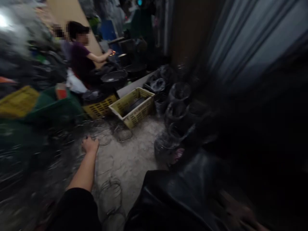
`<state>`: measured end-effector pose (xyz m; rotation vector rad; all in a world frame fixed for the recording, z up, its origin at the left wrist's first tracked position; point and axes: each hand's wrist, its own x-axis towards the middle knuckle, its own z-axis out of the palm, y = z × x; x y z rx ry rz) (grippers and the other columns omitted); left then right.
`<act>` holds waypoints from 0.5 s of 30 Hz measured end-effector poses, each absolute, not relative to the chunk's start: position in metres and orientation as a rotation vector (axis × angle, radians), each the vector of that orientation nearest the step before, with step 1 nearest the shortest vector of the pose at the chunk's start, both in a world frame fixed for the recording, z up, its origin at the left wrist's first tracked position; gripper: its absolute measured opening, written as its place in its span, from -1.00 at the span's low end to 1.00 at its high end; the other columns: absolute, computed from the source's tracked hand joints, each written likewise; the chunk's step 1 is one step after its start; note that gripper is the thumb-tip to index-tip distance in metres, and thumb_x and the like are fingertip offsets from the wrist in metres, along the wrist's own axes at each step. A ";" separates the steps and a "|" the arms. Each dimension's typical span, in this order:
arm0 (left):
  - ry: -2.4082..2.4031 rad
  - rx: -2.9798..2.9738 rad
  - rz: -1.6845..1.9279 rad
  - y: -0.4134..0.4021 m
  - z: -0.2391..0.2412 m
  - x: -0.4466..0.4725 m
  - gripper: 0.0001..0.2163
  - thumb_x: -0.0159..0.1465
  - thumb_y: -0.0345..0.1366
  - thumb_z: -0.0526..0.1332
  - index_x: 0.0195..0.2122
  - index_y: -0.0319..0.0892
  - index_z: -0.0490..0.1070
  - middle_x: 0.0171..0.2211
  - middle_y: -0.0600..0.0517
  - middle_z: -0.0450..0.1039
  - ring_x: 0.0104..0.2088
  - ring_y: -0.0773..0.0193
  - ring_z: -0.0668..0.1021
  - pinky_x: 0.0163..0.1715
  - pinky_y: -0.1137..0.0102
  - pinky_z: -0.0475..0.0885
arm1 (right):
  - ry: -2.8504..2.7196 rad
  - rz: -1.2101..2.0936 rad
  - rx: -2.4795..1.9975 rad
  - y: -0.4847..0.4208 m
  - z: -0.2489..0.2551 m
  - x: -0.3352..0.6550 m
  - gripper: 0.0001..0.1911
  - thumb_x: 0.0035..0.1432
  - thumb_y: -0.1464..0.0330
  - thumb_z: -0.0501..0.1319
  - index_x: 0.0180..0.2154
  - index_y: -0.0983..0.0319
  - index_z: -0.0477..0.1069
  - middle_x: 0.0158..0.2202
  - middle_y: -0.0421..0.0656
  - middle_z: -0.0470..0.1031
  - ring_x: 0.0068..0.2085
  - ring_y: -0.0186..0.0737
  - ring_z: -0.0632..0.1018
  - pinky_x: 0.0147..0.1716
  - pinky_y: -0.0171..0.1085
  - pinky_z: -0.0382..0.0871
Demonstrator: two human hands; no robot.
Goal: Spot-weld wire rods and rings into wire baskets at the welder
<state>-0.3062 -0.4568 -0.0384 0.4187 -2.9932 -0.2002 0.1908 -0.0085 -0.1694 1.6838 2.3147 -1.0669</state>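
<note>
Left of the yellow crate (132, 110) and nearer, the left hand (90, 144) curls over thin wire hoops (122, 134) on the floor; whether it grips them is unclear. They look light, springy and tangle-prone, so best taken by the rim. Right of the crate, the blurred right hand (237, 210) rests on black sheeting (173, 199), and I cannot tell how its fingers lie.

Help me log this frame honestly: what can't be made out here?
Left hand, head view: low among wire loops; motion blur hides whether it grips one.
Right hand, head view: smeared, cut by the bottom edge, on black sheeting; grip unclear.
Yellow crate, head view: contents too dark to identify.
Right side: lost to darkness and blur.
</note>
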 end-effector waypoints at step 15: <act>-3.208 -1.639 -0.016 -0.044 -0.207 -0.176 -0.38 0.20 -0.10 0.22 0.26 -0.15 0.09 0.29 -0.21 0.01 0.24 -0.11 0.16 0.15 -0.06 0.14 | 2.065 -0.961 1.669 -0.017 -0.169 0.203 -0.68 0.01 0.52 0.12 -0.22 0.25 0.55 -0.17 -0.03 0.60 -0.08 -0.10 0.57 -0.14 -0.32 0.34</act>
